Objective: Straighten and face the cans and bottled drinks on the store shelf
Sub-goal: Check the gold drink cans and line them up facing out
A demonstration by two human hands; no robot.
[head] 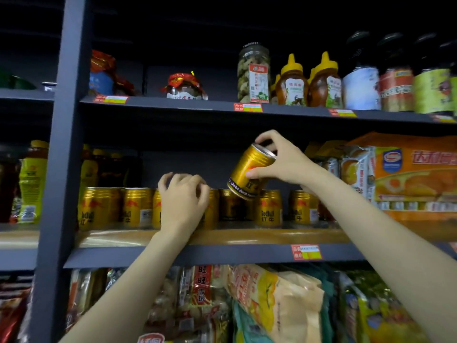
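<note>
A row of gold Red Bull cans stands along the middle shelf. My right hand holds one gold can lifted above the row and tilted, its top toward the upper right. My left hand rests over the top of a standing can in the row, fingers curled on it and hiding most of it. Two more cans stand to its left with their labels facing out. Dark bottles with yellow caps stand behind the cans at the left.
Orange snack boxes sit right of the cans. The upper shelf carries jars, honey bottles and dark sauce bottles. Bagged snacks fill the shelf below. A dark upright post bounds the bay at left.
</note>
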